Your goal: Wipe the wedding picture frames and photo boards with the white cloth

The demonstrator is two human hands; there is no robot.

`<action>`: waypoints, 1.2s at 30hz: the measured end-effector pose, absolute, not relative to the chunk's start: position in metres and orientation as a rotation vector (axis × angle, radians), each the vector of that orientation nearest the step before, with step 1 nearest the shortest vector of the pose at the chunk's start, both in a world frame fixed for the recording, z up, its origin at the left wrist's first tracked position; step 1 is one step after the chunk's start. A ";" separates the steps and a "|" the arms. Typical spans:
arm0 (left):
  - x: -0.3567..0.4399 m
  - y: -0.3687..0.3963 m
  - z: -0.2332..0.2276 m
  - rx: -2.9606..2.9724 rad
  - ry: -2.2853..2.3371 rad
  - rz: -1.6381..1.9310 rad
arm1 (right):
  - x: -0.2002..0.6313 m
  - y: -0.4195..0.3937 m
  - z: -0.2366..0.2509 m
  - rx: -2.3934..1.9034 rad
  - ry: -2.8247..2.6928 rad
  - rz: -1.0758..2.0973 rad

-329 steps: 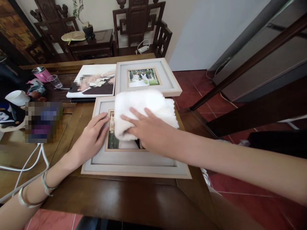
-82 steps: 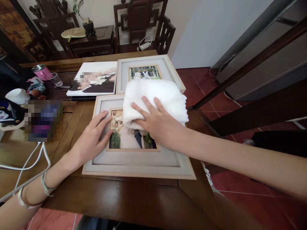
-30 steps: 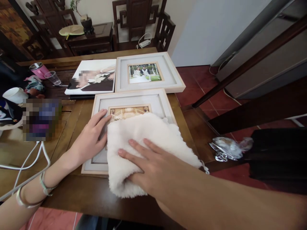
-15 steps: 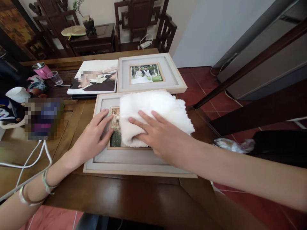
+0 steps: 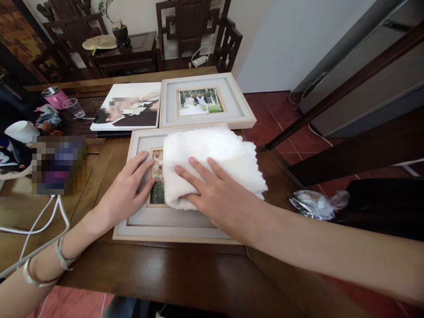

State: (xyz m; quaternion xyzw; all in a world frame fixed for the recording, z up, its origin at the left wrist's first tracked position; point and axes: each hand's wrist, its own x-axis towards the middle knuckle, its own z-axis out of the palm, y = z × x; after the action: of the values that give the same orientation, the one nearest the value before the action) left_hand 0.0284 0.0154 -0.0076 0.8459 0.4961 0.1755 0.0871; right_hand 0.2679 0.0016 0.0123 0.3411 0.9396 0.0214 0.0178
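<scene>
A: White fleece cloth (image 5: 212,161), folded, under the right hand (image 5: 220,194); palm flat, fingers spread, pressing, not gripping.
B: Left hand (image 5: 124,194)?
A: Open, flat on the near frame (image 5: 172,223), fingertips at the photo's left edge, steadying it.
B: Change?
A: A second ago the cloth sat at the frame's near edge; it has since swept back over the glass, toward the far right. Wiping goes on, I judge.
B: Frame's condition?
A: Pale grey mat, light wood rim, flat on the table (image 5: 149,274); photo mostly covered.
B: Surroundings?
A: Far: second frame (image 5: 205,102), canvas print (image 5: 127,106). Far left: pink tumbler (image 5: 53,97), white mug (image 5: 21,131).
</scene>
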 end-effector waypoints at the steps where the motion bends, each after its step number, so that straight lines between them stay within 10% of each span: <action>1: 0.029 0.015 -0.007 2.516 1.480 0.521 | 0.268 0.001 0.012 1.047 2.916 0.059; 28: 0.030 0.016 -0.004 2.494 1.492 0.441 | 0.255 -0.030 0.047 0.817 2.873 -0.456; 36: 0.029 0.014 -0.005 2.524 1.486 0.504 | 0.277 0.030 0.025 1.054 2.849 -0.112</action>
State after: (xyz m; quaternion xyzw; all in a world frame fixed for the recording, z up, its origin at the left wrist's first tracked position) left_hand 0.0295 0.0140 -0.0052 0.8463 0.4981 0.1691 0.0846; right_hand 0.2767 0.0303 0.0249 0.3463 0.9360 -0.0369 0.0506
